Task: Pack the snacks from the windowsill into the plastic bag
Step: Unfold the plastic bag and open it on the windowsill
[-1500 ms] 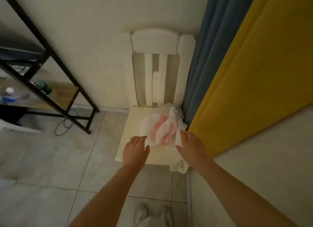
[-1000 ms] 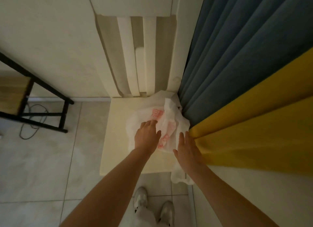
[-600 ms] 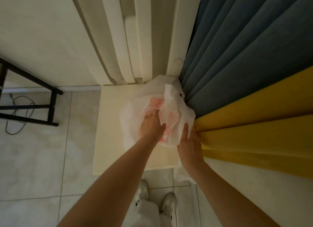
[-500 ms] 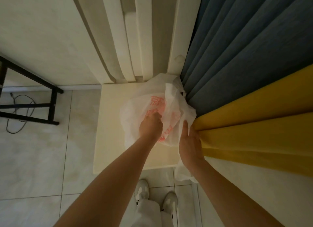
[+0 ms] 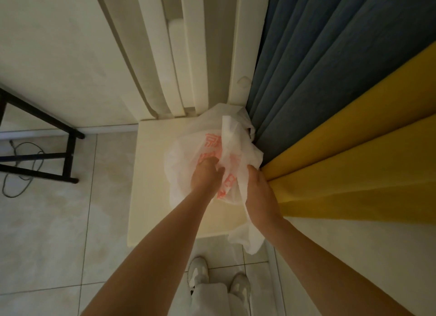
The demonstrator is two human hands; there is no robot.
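Observation:
A crumpled white plastic bag with red print lies on the seat of a cream wooden chair; one part hangs over the seat's front right corner. My left hand sits on the bag's middle with its fingers curled into the plastic. My right hand is at the bag's right edge, its fingers tucked under a fold of the plastic. No snacks and no windowsill are in view.
The chair stands against a pale wall, with blue curtain folds and yellow curtain folds close on its right. A black metal frame and a loose cable are on the tiled floor at left. My shoes show below.
The view has closed in on the chair. My left hand moved onto the bag and curled its fingers into it; my right hand slid up to the bag's right edge and took hold.

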